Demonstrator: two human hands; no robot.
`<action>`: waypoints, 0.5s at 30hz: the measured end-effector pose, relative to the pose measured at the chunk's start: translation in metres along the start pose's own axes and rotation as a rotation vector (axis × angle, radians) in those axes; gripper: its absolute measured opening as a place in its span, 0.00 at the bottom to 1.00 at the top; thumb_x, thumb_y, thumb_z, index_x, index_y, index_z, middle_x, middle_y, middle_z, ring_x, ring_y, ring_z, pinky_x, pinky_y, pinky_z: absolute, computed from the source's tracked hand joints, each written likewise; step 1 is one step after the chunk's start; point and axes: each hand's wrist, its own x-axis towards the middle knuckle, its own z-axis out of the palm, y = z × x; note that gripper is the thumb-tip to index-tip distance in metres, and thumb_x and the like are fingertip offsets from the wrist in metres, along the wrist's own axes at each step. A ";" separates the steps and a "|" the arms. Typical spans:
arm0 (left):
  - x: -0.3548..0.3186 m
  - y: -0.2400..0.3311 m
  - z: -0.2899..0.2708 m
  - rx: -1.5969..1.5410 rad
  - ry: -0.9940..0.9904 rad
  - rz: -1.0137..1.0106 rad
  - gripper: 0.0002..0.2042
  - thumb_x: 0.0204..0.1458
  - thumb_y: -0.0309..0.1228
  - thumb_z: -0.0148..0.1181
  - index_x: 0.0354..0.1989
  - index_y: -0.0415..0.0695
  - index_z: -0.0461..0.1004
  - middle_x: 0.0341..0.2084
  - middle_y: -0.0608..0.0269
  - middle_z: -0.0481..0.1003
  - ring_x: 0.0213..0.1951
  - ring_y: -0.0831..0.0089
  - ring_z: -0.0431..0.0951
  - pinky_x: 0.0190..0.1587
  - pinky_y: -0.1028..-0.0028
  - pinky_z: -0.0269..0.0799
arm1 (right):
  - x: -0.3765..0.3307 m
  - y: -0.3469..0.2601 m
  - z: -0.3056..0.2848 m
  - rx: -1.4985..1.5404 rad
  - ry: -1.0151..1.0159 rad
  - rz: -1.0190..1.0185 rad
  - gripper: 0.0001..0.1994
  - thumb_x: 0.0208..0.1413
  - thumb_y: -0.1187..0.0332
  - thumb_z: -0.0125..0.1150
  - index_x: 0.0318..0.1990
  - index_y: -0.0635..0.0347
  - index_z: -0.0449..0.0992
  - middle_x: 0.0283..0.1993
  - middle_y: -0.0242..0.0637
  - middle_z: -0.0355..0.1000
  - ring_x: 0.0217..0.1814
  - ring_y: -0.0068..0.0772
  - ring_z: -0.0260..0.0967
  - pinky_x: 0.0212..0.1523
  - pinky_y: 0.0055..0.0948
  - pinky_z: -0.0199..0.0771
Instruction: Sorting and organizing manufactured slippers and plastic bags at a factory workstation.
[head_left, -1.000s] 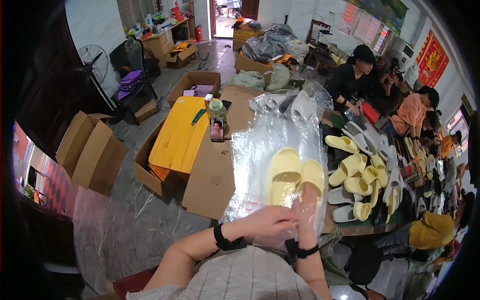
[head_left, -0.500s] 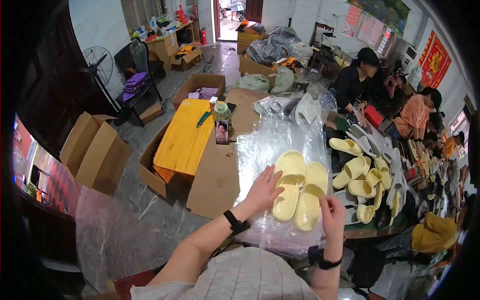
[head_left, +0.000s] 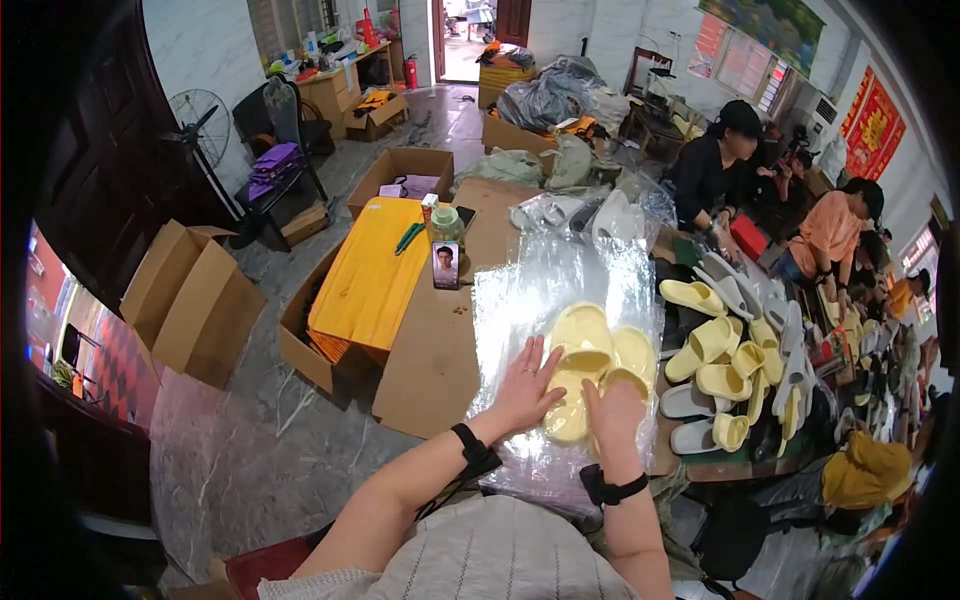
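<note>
head cam | fisheye, looks down+fwd | close over worktable [head_left: 430, 370]

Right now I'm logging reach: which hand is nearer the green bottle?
Left. The left hand lies on the slippers below the green bottle; the right hand is farther right.

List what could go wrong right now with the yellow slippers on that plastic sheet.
1. Both the left hand and the right hand press on the yellow slippers over a clear plastic sheet; the slick film may slide or bunch.
2. The sheet hangs over the near edge of the cardboard tabletop, so the pair could slip off toward the person.
</note>
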 end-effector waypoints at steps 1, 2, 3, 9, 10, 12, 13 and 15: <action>0.000 0.000 0.001 0.001 -0.002 0.001 0.37 0.62 0.48 0.52 0.76 0.47 0.47 0.73 0.32 0.41 0.75 0.37 0.39 0.71 0.49 0.46 | 0.001 -0.002 0.006 -0.079 0.043 -0.044 0.26 0.57 0.44 0.62 0.37 0.65 0.75 0.38 0.50 0.76 0.40 0.51 0.77 0.39 0.46 0.77; 0.001 0.000 0.002 0.007 0.004 0.017 0.37 0.62 0.49 0.52 0.76 0.47 0.48 0.73 0.30 0.42 0.74 0.36 0.40 0.72 0.49 0.45 | 0.003 -0.004 0.011 -0.156 0.088 -0.087 0.25 0.57 0.44 0.61 0.38 0.63 0.74 0.39 0.46 0.75 0.38 0.48 0.77 0.36 0.45 0.78; 0.001 -0.001 0.002 0.014 0.011 0.034 0.38 0.61 0.51 0.52 0.76 0.48 0.49 0.72 0.29 0.43 0.74 0.35 0.41 0.72 0.49 0.44 | 0.007 -0.002 0.018 -0.153 0.090 -0.085 0.25 0.57 0.44 0.61 0.38 0.63 0.74 0.39 0.46 0.75 0.38 0.48 0.77 0.36 0.45 0.78; 0.000 0.002 0.002 0.125 -0.003 0.058 0.39 0.61 0.53 0.52 0.76 0.47 0.47 0.72 0.29 0.44 0.73 0.34 0.40 0.72 0.48 0.44 | 0.018 0.014 0.038 -0.024 0.180 -0.051 0.19 0.59 0.50 0.61 0.32 0.59 0.73 0.34 0.44 0.75 0.36 0.47 0.76 0.34 0.48 0.76; 0.000 0.002 0.004 0.124 -0.005 0.057 0.39 0.61 0.53 0.52 0.76 0.47 0.47 0.72 0.29 0.44 0.73 0.34 0.40 0.72 0.48 0.44 | 0.017 0.014 0.037 0.003 0.170 -0.040 0.18 0.59 0.52 0.61 0.32 0.59 0.73 0.33 0.44 0.75 0.36 0.48 0.76 0.34 0.48 0.76; -0.003 -0.002 0.007 -0.044 0.109 0.020 0.42 0.61 0.53 0.52 0.76 0.42 0.44 0.73 0.31 0.44 0.74 0.34 0.39 0.72 0.49 0.43 | 0.016 0.011 0.034 0.033 0.160 -0.030 0.17 0.59 0.53 0.61 0.32 0.59 0.73 0.32 0.45 0.75 0.36 0.48 0.76 0.35 0.48 0.76; -0.004 -0.004 0.009 -0.043 0.108 0.018 0.42 0.61 0.53 0.52 0.76 0.42 0.44 0.73 0.31 0.44 0.74 0.34 0.39 0.72 0.49 0.43 | 0.016 0.011 0.033 0.039 0.147 -0.016 0.17 0.59 0.53 0.61 0.32 0.59 0.73 0.32 0.45 0.75 0.36 0.49 0.76 0.34 0.48 0.76; -0.002 -0.003 0.011 -0.157 0.183 -0.014 0.43 0.61 0.53 0.51 0.75 0.36 0.42 0.73 0.34 0.45 0.74 0.36 0.39 0.73 0.49 0.41 | 0.015 0.011 0.032 0.043 0.136 0.003 0.17 0.59 0.54 0.61 0.32 0.60 0.73 0.32 0.45 0.76 0.36 0.49 0.76 0.34 0.48 0.76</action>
